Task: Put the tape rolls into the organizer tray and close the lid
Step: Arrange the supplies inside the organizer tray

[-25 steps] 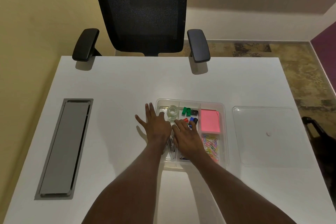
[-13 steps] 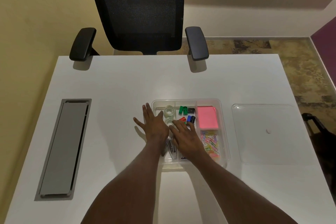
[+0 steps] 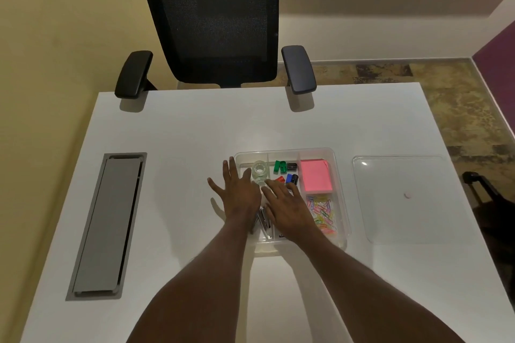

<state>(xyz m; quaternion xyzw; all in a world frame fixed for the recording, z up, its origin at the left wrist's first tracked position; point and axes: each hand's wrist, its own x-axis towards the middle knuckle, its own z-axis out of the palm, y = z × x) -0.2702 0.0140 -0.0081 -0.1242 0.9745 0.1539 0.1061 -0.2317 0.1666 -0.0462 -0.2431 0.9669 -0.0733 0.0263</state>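
A clear organizer tray (image 3: 338,175) sits in the middle of the white table. Inside its far-left compartment a clear tape roll (image 3: 260,169) stands, with a second clear roll partly hidden just below it. My left hand (image 3: 239,195) lies flat with fingers spread over the tray's left edge, holding nothing. My right hand (image 3: 287,205) rests flat over the tray's middle, its fingertips near the tape rolls, and it holds nothing. The clear lid (image 3: 404,198) lies flat on the table to the right of the tray.
The tray also holds a pink sticky-note pad (image 3: 316,175), coloured paper clips (image 3: 323,211), small binder clips (image 3: 284,171) and a metal stapler-like tool under my hands. A grey cable hatch (image 3: 107,227) is at the left. A black office chair (image 3: 217,19) stands beyond the table's far edge.
Both hands have stayed flat over the tray's left part; only the view has shifted slightly.
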